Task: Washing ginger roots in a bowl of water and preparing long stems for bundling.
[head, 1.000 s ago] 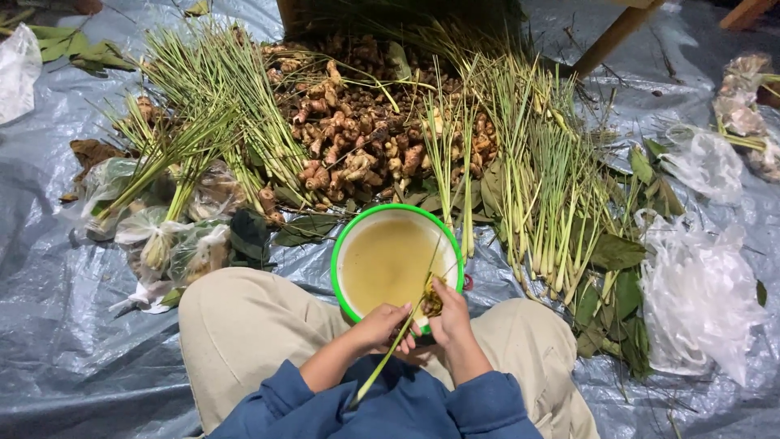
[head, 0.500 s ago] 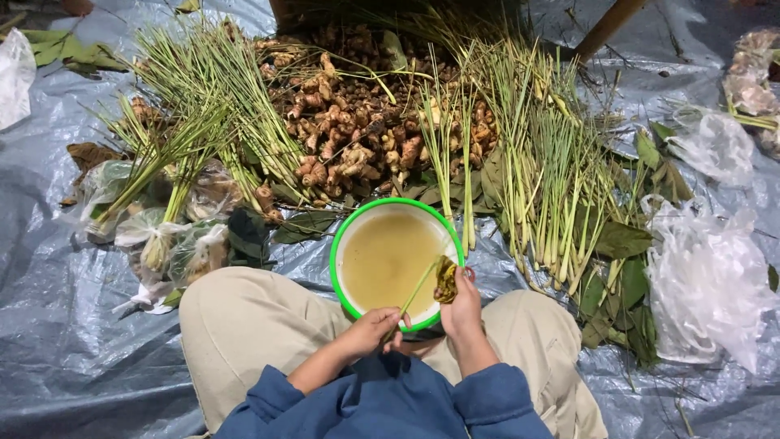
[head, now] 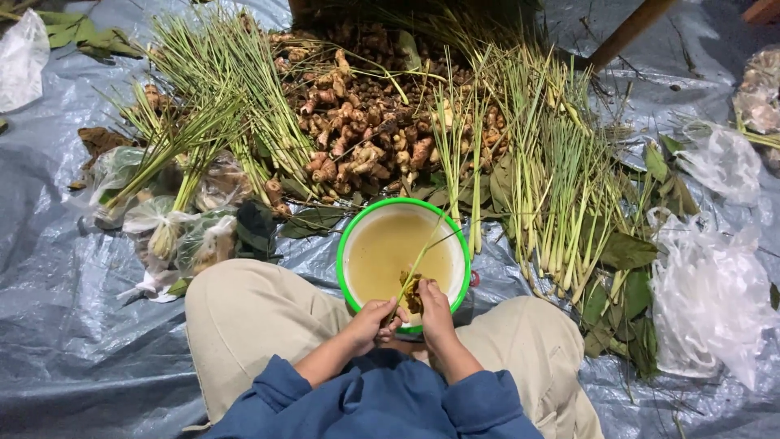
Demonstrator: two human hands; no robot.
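Seemingly to catch dirt and drips, both hands work right over the green-rimmed basin (head: pixel 349 244) of cloudy water, wedged between the knees. Left hand (head: pixel 375 320) pinches a lemongrass stalk (head: pixel 416 262) low down; right hand (head: pixel 433 310) closes around its muddy root end, the blade slanting away over the water.

Heap of knobbly brown roots (head: pixel 370 134) at centre back, lemongrass bundles (head: pixel 561 195) fanned either side. All on grey plastic sheeting (head: pixel 49 325); crumpled clear bags (head: pixel 707 301) at right, loose green leaves (head: pixel 630 252) beside them.
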